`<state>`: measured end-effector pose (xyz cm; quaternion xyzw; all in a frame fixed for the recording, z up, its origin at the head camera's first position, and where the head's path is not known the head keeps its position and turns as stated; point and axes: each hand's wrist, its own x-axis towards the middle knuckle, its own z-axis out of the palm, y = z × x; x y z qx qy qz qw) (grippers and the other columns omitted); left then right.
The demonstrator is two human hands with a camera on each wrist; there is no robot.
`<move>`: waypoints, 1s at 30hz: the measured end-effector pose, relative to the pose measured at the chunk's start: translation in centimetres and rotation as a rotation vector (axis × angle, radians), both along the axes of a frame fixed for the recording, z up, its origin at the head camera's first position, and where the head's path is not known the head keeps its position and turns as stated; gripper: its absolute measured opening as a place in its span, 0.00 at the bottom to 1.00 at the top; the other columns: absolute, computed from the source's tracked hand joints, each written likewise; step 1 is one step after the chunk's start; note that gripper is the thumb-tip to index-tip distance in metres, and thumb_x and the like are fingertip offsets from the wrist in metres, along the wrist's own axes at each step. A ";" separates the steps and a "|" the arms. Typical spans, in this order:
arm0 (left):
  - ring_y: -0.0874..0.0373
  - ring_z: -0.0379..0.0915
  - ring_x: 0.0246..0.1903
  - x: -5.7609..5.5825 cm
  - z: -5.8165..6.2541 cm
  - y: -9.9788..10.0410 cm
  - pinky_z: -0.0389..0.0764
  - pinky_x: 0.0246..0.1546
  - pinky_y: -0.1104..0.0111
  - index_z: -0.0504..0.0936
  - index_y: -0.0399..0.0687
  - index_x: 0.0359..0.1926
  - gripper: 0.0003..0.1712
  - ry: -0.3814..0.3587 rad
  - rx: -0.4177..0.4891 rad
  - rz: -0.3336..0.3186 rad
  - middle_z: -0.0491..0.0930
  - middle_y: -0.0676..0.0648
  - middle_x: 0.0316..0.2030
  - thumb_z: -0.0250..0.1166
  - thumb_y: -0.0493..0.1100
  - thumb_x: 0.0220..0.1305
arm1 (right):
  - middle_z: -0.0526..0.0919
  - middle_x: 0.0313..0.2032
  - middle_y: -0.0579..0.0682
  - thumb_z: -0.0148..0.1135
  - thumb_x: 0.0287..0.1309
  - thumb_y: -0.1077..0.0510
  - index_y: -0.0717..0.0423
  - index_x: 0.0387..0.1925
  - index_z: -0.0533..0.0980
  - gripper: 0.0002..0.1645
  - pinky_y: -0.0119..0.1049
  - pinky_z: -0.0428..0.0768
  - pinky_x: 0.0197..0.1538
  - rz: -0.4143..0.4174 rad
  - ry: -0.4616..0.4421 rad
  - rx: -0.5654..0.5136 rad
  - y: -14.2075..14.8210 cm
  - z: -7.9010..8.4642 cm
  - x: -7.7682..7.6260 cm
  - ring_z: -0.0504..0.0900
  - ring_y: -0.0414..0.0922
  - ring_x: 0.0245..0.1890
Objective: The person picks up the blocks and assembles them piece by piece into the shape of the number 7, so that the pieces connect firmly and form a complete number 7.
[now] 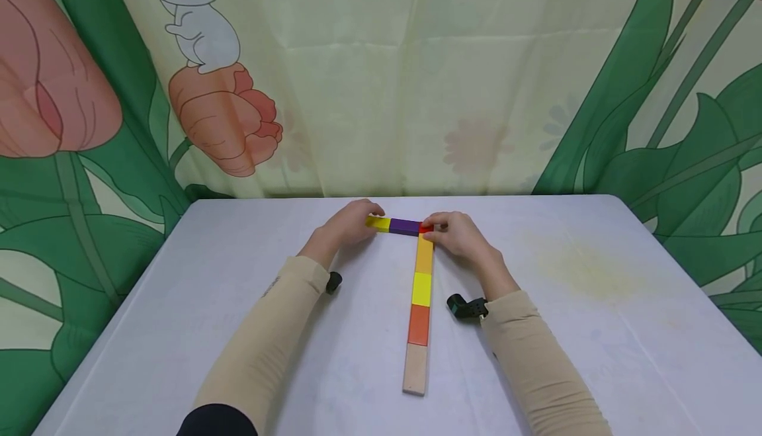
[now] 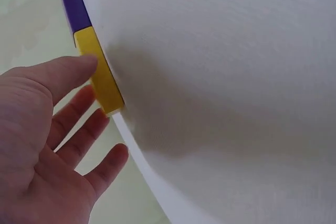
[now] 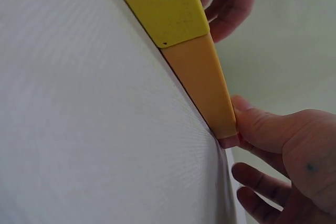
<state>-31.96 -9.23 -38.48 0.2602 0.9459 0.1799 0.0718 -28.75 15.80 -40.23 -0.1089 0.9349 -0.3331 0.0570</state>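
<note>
At the far side of the table, my left hand point(image 1: 351, 223) pinches the yellow block point(image 1: 378, 225) that ends a short crosswise row; in the left wrist view the thumb lies on this yellow block point(image 2: 108, 90), fingertips along its far side. A purple block point(image 1: 405, 227) joins it to a small red block point(image 1: 424, 229) at the corner. My right hand point(image 1: 461, 234) holds that red block between thumb and forefinger, its thumb also beside the light-orange block point(image 3: 202, 85). From the corner a line runs nearer: light orange, yellow point(image 1: 421, 289), red-orange point(image 1: 419, 325), plain wood point(image 1: 415, 368).
A white cloth covers the table point(image 1: 571, 356), and the crosswise row lies close to its far edge. Behind hangs a printed curtain point(image 1: 381, 105). Dark wrist cameras stick out near both cuffs, the right camera point(image 1: 466, 306) beside the block line.
</note>
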 end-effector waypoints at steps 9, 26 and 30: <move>0.48 0.73 0.58 -0.1 0.1 0.3 0.70 0.64 0.61 0.81 0.37 0.59 0.20 -0.013 0.001 0.028 0.80 0.41 0.56 0.61 0.30 0.67 | 0.78 0.62 0.55 0.67 0.66 0.57 0.53 0.56 0.83 0.18 0.52 0.71 0.65 -0.006 -0.003 -0.007 0.1 -0.1 0.1 0.73 0.57 0.60; 0.48 0.74 0.57 -0.4 -0.2 0.2 0.70 0.64 0.61 0.81 0.37 0.58 0.19 -0.006 0.016 0.014 0.81 0.41 0.55 0.63 0.30 0.67 | 0.78 0.62 0.54 0.67 0.66 0.56 0.51 0.55 0.84 0.17 0.51 0.72 0.65 -0.015 -0.013 -0.011 0.1 0.0 0.1 0.73 0.57 0.60; 0.48 0.74 0.56 -0.5 -0.2 0.0 0.70 0.63 0.61 0.82 0.37 0.58 0.19 0.006 0.019 0.009 0.81 0.41 0.54 0.63 0.30 0.66 | 0.77 0.63 0.55 0.67 0.66 0.56 0.52 0.56 0.83 0.18 0.52 0.71 0.65 -0.008 -0.018 -0.011 0.1 -0.1 0.0 0.72 0.57 0.61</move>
